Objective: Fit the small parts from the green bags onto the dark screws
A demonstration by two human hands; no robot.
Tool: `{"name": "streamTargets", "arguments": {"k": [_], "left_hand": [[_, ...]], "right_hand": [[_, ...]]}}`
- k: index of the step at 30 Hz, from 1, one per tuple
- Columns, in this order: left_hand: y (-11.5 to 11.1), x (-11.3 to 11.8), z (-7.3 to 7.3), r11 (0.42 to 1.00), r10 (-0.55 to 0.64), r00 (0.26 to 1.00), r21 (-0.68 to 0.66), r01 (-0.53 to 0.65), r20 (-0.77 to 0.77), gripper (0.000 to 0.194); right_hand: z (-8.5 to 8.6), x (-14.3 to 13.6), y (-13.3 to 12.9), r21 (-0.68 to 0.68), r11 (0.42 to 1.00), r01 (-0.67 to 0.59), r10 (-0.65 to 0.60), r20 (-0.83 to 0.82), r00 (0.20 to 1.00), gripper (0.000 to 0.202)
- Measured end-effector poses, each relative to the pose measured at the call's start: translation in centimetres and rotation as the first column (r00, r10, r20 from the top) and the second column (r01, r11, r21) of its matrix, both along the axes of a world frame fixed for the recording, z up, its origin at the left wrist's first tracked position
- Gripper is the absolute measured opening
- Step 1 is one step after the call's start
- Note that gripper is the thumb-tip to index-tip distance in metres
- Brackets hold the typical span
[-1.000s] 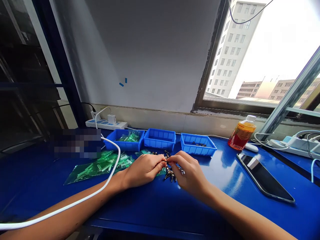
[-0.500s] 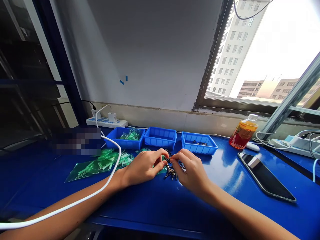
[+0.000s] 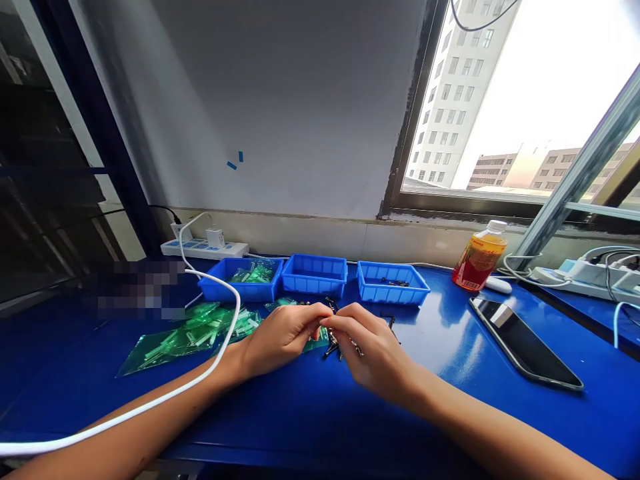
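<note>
My left hand (image 3: 280, 337) and my right hand (image 3: 373, 343) meet above the blue table, thumbs and fingers pinched together at the tips. Whatever lies in the pinch is too small and too covered to make out. Beneath and behind the fingers is a loose pile of small black and metallic parts (image 3: 331, 348), partly hidden by my right hand. A few more dark pieces (image 3: 391, 321) show just beyond the right knuckles. Green plastic bags (image 3: 185, 335) of pale, slim pieces lie beside my left hand, one edge reaching under it.
Behind the hands stand three blue bins: the left one (image 3: 213, 288) holds a green bag, the right one (image 3: 390, 295) some dark parts; the middle one (image 3: 314, 285) is between. A white cable (image 3: 227, 340) crosses my left forearm. A phone (image 3: 527, 347) and drink bottle (image 3: 480, 260) are right.
The fingertips of both hands have come closer together, covering the small dark piece seen between them earlier. The whole view has shifted slightly, so the surroundings sit further left.
</note>
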State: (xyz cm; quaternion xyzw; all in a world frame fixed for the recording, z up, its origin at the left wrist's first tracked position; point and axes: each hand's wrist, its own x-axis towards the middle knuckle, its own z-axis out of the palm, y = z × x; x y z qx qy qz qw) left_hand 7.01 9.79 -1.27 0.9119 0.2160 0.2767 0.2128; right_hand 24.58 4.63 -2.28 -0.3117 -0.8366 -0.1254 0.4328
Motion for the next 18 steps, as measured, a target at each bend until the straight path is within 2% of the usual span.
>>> {"name": "streamTargets", "arguments": {"k": [3, 7, 10, 18], "left_hand": [[0.05, -0.03, -0.14, 0.998, -0.068, 0.998, 0.005, 0.068, 0.014, 0.025], [-0.15, 0.09, -0.11, 0.996, -0.090, 0.996, -0.001, 0.090, -0.001, 0.026], [-0.20, 0.18, -0.13, 0.996, -0.089, 0.995, -0.012, 0.089, -0.038, 0.027], [-0.35, 0.05, 0.29, 0.994, -0.111, 0.992, -0.011, 0.111, -0.055, 0.026]], "right_hand": [[0.18, 0.01, -0.07, 0.064, 0.998, -0.006, 0.006, 0.000, 1.000, 0.027], [0.37, -0.03, -0.10, 0.143, 0.990, 0.000, 0.002, -0.015, 1.000, 0.019], [0.36, -0.08, -0.18, 0.135, 0.991, 0.012, -0.004, -0.063, 0.998, 0.019], [0.22, -0.10, -0.37, 0.155, 0.988, -0.007, 0.016, -0.059, 0.998, 0.019]]}}
